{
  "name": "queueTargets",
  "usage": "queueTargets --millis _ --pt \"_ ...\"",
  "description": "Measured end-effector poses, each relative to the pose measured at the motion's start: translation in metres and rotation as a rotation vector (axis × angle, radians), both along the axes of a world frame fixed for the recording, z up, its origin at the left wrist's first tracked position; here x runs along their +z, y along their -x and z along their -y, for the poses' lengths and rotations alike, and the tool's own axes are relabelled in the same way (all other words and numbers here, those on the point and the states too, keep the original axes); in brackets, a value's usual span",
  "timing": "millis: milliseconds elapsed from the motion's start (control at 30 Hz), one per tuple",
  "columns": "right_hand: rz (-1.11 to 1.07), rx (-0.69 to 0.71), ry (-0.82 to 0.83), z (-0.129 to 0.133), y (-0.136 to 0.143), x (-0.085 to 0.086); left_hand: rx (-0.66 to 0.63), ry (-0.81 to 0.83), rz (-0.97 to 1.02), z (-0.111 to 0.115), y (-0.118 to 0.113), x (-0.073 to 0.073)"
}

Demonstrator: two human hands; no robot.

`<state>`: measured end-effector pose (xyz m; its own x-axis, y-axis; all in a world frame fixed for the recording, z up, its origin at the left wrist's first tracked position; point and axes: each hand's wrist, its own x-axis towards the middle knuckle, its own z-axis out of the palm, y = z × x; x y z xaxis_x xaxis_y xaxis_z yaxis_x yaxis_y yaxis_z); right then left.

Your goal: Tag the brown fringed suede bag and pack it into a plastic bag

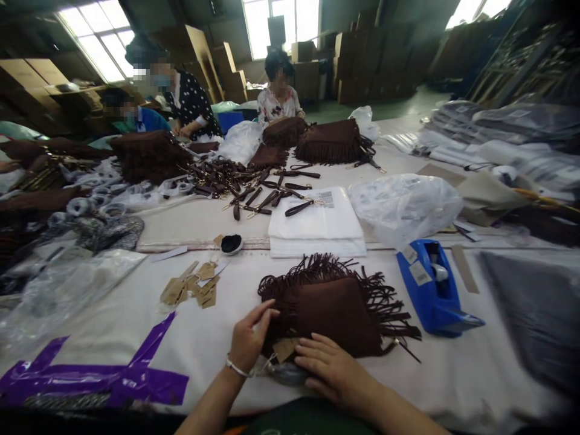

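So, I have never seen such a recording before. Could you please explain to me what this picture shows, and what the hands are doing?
There is no machine here, only a person's two bare hands. The single picture comes from a camera worn on the head, looking forward and down over a pale-covered table.

The left hand is at the left side of a dark brown fringed bag; I cannot tell whether it grips anything. The right hand, fingers spread, is at the bag's near edge, beside a cardboard tag.

To the right stands a blue tape dispenser. Loose tags lie to the left. Farther back are folded white plastic sheets and brown straps. Other people are across the table.
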<state>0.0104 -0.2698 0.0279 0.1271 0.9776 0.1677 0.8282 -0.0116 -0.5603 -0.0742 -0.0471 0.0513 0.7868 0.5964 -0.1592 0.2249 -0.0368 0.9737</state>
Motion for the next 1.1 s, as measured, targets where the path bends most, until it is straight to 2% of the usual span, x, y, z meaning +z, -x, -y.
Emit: queueTargets --millis 67,133,233,333,467,567,633,733,833,900,967,1033,1100 --pt "0.051 -0.019 -0.057 0.006 -0.002 0.002 0.111 -0.170 -0.056 -0.023 -0.002 -0.008" --pt "0.089 0.008 -0.112 0.005 -0.002 0.005 0.135 -0.232 -0.096 -0.042 -0.012 -0.016" --pt "0.046 0.087 -0.110 -0.006 -0.002 0.008 0.083 -0.269 -0.101 -0.057 -0.040 -0.024" --pt "-0.039 0.132 -0.038 -0.016 -0.003 0.007 -0.038 -0.330 -0.124 -0.061 -0.073 -0.029" --pt "-0.071 0.115 -0.015 -0.020 -0.005 -0.002 -0.118 -0.297 -0.163 -0.070 -0.112 -0.035" --pt "-0.070 0.103 -0.017 -0.020 -0.005 -0.006 -0.098 -0.234 -0.188 -0.090 -0.133 -0.036" --pt "-0.069 0.102 -0.017 -0.020 -0.005 -0.007 -0.053 -0.172 -0.209 -0.109 -0.139 -0.033" --pt "-0.069 0.102 -0.025 -0.021 -0.005 -0.008 0.015 -0.043 -0.249 -0.140 -0.127 -0.021" --pt "-0.064 0.103 -0.036 -0.021 -0.005 -0.011 0.102 0.046 -0.252 -0.153 -0.087 -0.009" --pt "-0.056 0.101 -0.055 -0.021 -0.005 -0.013 0.131 0.136 -0.280 -0.144 -0.055 -0.005" --pt "-0.048 0.091 -0.085 -0.021 -0.004 -0.015 0.081 0.336 -0.356 -0.123 -0.029 -0.008" --pt "-0.044 0.077 -0.107 -0.022 -0.003 -0.017 -0.015 0.536 -0.403 -0.099 -0.017 -0.015" --pt "-0.045 0.083 -0.110 -0.022 -0.003 -0.017 -0.121 0.634 -0.388 -0.082 -0.019 -0.021"
